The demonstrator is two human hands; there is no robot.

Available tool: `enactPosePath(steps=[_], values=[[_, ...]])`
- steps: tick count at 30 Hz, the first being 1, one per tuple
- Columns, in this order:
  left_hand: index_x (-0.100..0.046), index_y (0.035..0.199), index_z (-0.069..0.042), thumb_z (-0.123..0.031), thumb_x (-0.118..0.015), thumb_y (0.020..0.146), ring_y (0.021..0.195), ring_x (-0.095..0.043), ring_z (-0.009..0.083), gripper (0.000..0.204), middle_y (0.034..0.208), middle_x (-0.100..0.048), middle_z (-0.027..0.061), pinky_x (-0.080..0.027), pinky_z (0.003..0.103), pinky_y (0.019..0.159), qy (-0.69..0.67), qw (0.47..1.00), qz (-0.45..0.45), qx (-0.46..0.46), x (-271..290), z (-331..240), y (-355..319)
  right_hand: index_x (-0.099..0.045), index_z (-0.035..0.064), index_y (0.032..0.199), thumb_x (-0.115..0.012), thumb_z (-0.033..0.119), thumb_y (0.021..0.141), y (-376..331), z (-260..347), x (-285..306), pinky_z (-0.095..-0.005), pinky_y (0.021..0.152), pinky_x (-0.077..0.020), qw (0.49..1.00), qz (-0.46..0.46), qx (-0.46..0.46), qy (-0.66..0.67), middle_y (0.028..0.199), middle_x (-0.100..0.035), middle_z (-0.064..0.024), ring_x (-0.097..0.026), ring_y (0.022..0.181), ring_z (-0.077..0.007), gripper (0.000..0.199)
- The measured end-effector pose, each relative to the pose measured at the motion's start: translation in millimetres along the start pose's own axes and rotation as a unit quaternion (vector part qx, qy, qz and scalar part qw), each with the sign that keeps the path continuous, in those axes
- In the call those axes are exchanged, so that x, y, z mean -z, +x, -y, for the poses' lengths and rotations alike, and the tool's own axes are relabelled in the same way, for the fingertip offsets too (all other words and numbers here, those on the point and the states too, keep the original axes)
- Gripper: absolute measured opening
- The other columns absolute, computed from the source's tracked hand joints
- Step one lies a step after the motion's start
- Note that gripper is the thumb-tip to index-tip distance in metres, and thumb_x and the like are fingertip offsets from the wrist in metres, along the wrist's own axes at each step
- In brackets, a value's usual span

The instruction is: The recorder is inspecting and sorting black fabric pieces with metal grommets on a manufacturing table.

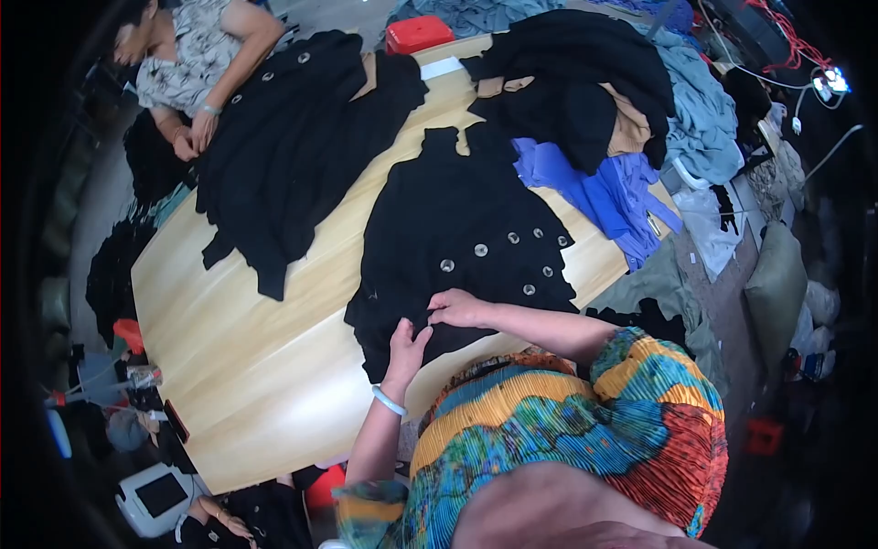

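Note:
A black knitted garment (430, 210) with several large round buttons lies spread on the pale wooden table in front of me. Close to its near edge, my right hand (460, 309) pinches the black cloth between thumb and fingers. My left hand (404, 352), below a pale bracelet, is closed on the same cloth just to the left. The two hands almost meet, and the small fold between them is too dark to make out.
Across the wooden table (265, 393), a co-worker (206, 55) handles another black garment (283, 137). More black garments (576, 55) with tan parts and purple cloth (599, 197) lie at the far right. A red box (419, 35) stands behind. Another person's hand (233, 523) shows lower left.

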State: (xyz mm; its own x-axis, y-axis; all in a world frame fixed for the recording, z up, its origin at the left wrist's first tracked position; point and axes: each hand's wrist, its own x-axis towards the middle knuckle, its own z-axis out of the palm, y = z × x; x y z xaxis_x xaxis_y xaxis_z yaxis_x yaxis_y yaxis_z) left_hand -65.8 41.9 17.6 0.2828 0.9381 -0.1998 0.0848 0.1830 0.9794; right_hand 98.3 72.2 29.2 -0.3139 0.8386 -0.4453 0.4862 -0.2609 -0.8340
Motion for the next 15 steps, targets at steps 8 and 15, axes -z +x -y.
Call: enactPosePath(steps=[8, 15], values=[[-0.042, 0.064, -0.002, -0.002, -0.060, 0.065, 0.058, -0.038, 0.0048, 0.018, 0.059, -0.042, -0.0021, -0.034, 0.022, 0.050, 0.031, 0.998, -0.046, 0.043, 8, -3, -6, -0.060, -0.0001, 0.091, -0.053, 0.018, 0.075, 2, 15, 6, -0.0333, 0.071, -0.0441, 0.985, 0.113, 0.034, -0.124, 0.079, -0.061, -0.0163, -0.059, 0.076, -0.0238, 0.025], [-0.033, 0.062, -0.006, 0.001, -0.056, 0.068, 0.058, -0.028, 0.0039, 0.024, 0.060, -0.029, -0.0049, -0.027, 0.022, 0.047, 0.050, 0.998, -0.034, 0.007, 25, -19, -12, -0.060, 0.0023, 0.084, -0.051, 0.008, 0.075, 7, 28, 9, -0.0267, 0.065, -0.0434, 0.983, 0.172, 0.056, -0.017, 0.068, -0.059, -0.0055, -0.052, 0.067, -0.0107, 0.014]])
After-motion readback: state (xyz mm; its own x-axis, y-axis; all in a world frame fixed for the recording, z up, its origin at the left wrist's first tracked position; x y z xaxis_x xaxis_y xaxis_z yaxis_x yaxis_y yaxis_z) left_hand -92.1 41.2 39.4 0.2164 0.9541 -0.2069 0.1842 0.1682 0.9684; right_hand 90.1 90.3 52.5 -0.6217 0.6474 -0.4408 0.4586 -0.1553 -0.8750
